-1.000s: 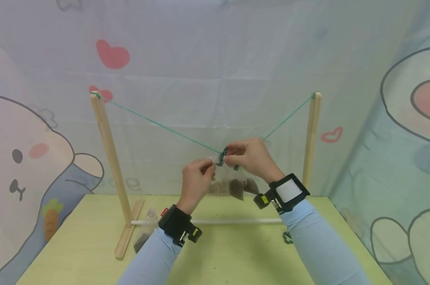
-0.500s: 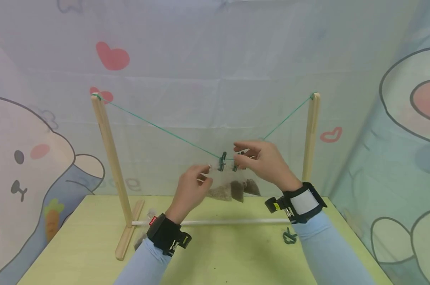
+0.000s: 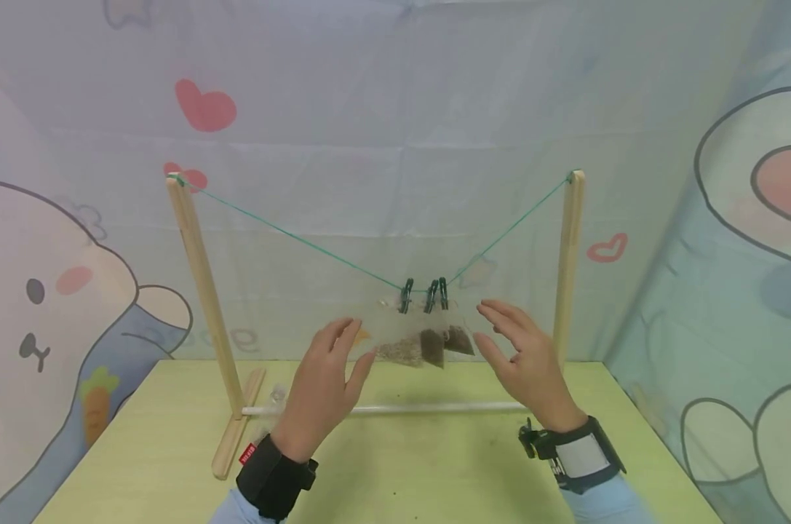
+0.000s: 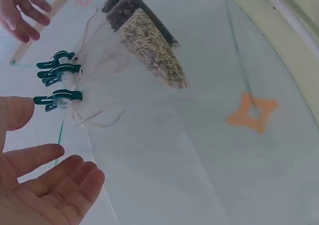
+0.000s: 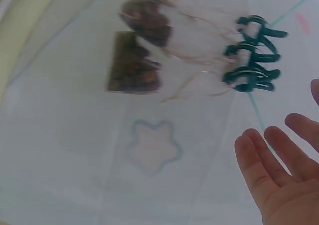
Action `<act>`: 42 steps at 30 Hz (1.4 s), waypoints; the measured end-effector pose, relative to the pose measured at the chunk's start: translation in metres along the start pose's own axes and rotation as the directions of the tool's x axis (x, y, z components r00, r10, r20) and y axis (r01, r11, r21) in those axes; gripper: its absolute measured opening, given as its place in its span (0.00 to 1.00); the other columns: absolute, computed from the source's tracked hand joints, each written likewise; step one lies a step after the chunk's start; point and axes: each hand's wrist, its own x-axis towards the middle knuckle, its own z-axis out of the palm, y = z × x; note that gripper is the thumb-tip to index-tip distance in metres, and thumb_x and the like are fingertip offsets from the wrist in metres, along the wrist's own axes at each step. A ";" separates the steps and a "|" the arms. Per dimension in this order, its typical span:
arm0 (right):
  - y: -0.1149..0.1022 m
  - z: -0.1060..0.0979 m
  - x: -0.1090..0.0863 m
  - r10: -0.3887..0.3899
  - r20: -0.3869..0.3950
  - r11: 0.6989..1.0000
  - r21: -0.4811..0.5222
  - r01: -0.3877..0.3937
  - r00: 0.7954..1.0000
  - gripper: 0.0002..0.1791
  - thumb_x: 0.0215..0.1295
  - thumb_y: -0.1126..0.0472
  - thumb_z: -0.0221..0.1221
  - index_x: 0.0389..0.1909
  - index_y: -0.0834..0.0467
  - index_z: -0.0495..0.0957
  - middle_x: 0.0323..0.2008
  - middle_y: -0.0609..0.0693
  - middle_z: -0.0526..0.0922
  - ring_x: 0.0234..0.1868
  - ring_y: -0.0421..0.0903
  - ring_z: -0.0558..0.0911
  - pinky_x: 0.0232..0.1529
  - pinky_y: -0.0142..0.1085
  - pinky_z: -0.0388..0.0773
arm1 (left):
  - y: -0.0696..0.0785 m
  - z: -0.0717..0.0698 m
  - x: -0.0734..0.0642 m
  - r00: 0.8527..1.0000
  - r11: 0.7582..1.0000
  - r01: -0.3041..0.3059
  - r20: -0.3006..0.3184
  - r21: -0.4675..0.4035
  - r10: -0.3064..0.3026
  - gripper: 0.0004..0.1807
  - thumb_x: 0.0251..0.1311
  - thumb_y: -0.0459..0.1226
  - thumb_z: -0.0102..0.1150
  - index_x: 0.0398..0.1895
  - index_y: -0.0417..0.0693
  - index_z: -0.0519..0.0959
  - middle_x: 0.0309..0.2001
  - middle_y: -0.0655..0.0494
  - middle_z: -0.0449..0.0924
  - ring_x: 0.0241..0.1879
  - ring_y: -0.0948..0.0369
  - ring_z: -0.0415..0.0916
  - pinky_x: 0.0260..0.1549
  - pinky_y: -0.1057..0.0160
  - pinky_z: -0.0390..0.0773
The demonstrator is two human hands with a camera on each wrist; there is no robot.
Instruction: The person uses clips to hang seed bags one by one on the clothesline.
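Observation:
Three see-through drawstring sachets hang in a row from a green string (image 3: 290,234), each held by a dark green clip. The left sachet (image 3: 400,352) has pale, grain-like contents; the middle sachet (image 3: 432,348) and the right sachet (image 3: 459,340) look dark inside. Their thin drawstrings dangle by the clips in the left wrist view, where the nearest clip (image 4: 62,99) shows in profile. My left hand (image 3: 319,382) is held up left of the sachets, fingers spread and holding nothing. On the other side, my right hand (image 3: 526,360) is raised with loose, empty fingers.
Two wooden posts, a left post (image 3: 205,291) and a right post (image 3: 570,262), carry the string. A white rod (image 3: 434,409) runs between them low over the yellow table (image 3: 395,473). Behind my left wrist, a clear bag (image 3: 277,394) is mostly hidden. A printed cloth (image 3: 343,94) hangs behind.
Both hands have let go of the clip and sachet, moved apart and dropped lower, with fingers opened out. The three clipped sachets now hang freely on the sagging string.

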 end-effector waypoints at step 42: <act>0.045 0.004 -0.127 0.511 0.202 0.858 -0.185 -0.479 0.836 0.18 0.63 0.73 0.60 0.54 0.70 0.83 0.57 0.68 0.81 0.18 0.37 0.69 0.22 0.30 0.71 | 0.013 0.062 -0.088 0.975 0.981 0.081 0.189 0.179 -0.115 0.26 0.70 0.46 0.64 0.62 0.36 0.79 0.59 0.38 0.80 0.58 0.44 0.78 0.52 0.46 0.82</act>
